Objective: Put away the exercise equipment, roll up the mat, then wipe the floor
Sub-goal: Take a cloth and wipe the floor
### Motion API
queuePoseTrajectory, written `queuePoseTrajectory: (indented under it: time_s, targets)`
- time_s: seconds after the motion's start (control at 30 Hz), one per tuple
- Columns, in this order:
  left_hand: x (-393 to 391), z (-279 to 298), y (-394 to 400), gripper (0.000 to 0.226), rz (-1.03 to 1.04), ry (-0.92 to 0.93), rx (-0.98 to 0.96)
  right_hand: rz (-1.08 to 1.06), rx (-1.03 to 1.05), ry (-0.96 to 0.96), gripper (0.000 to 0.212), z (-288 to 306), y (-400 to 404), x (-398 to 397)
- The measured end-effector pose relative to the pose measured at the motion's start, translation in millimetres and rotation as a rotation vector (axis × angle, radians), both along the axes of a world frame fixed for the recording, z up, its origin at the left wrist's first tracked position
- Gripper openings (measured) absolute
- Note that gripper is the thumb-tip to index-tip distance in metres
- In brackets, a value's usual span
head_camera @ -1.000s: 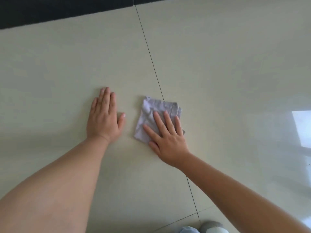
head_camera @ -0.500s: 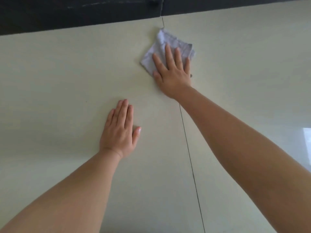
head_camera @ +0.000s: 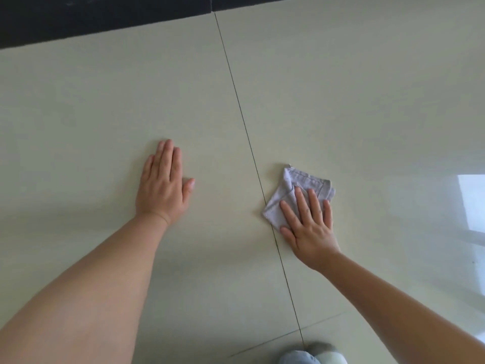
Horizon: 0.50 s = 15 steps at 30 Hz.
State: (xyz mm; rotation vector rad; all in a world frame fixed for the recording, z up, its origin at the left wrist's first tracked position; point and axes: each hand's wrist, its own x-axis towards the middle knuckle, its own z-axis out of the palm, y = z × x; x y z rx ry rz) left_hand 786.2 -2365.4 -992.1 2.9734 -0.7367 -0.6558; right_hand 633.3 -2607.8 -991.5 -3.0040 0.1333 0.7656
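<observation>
A folded pale grey cloth [head_camera: 294,190] lies flat on the glossy cream tile floor [head_camera: 367,101], just right of a dark grout line. My right hand [head_camera: 308,224] presses on the cloth's near half with fingers spread; the far corner sticks out beyond my fingertips. My left hand [head_camera: 162,187] rests palm down on the bare tile to the left of the grout line, fingers together, holding nothing. No mat or exercise equipment is in view.
A dark band [head_camera: 91,17] runs along the far edge of the floor. A bright window reflection [head_camera: 472,203] shines on the tile at the right. A bit of light blue and grey fabric [head_camera: 312,354] shows at the bottom edge.
My right hand has dragged the cloth back from near the dark band toward me, ending right of the grout line. My left hand stays planted on the tile.
</observation>
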Motion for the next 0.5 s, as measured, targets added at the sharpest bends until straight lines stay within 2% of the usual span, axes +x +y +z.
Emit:
queuePoseTrajectory:
  time_s: [0.2,0.23,0.3,0.33,0.37,0.47,0.5]
  targets:
    - [-4.9,31.3,-13.8,0.062,0.143,0.071,0.044,-0.039,0.067,0.108,0.059,10.2,-2.1,5.6]
    - [-9.4,39.5,-16.3,0.062,0.178,0.087,0.049,-0.024,0.083,0.117,0.067,12.4,-2.2,7.7]
    - [-23.7,57.5,-22.1,0.062,0.180,0.116,0.068,0.012,0.168,0.126,0.095,13.2,-5.1,7.6]
    - [-33.2,67.4,-25.4,0.061,0.152,0.142,0.088,0.001,0.213,0.191,0.104,17.1,-6.0,6.8]
    - [-42.7,75.6,-27.9,0.060,0.121,0.166,0.100,0.002,0.222,0.234,0.104,21.7,-6.8,7.6]
    - [-59.7,99.9,-38.6,0.059,0.089,0.195,0.128,0.026,0.200,0.315,0.064,29.1,-8.4,12.7]
    - [-60.6,104.7,-43.0,0.059,0.074,0.195,0.157,0.025,0.202,0.328,0.057,31.9,-9.4,14.4]
